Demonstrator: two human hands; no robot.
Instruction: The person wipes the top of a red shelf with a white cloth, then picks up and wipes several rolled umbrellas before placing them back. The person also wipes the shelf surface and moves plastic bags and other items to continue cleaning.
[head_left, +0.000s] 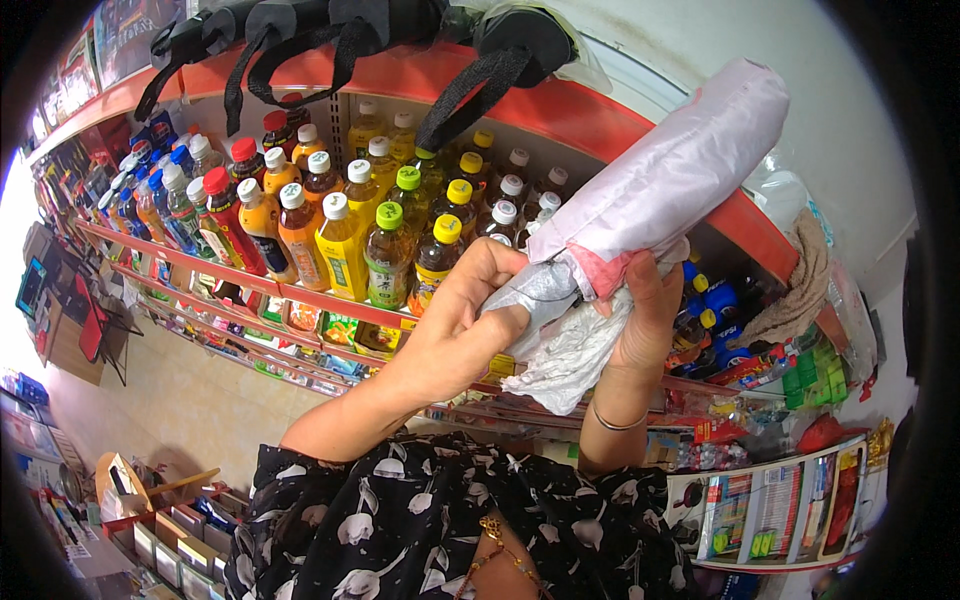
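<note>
A folded umbrella in a pale pink fabric sleeve is held up at a slant in front of the drinks shelf. My left hand grips its lower end, where clear plastic wrap covers what looks like the handle. My right hand is closed around the sleeve's lower edge from the other side, with a crumpled white cloth or tissue hanging from it. A pinker bit of fabric shows between the hands. The fingers behind the sleeve are partly hidden.
Bottled drinks stand in rows on a red-edged shelf. Black cases with straps lie on top. A brown towel hangs at the right. Packaged snacks fill lower shelves. A red chair stands far left, boxes lower left.
</note>
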